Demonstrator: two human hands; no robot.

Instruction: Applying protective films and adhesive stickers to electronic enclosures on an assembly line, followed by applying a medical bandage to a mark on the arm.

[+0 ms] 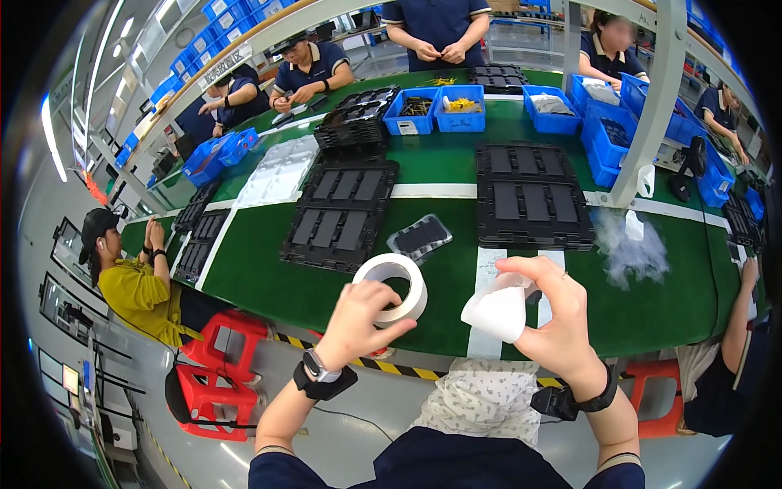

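Observation:
My left hand is closed on a roll of white tape, with fingers reaching into its hole. The roll is tilted on edge above the near side of the green table. My right hand curls round a white, cup-like or rolled piece with a smooth surface; its exact kind does not show. Just beyond the tape lies a dark, flat, phone-shaped part in a clear cover. Black compartment trays lie past it on the left, and another black tray lies on the right.
Blue bins with small parts stand along the far side, near a stack of black trays. Crumpled clear plastic lies at right, beside a metal post. Several people work around the green table. Red stools stand at left.

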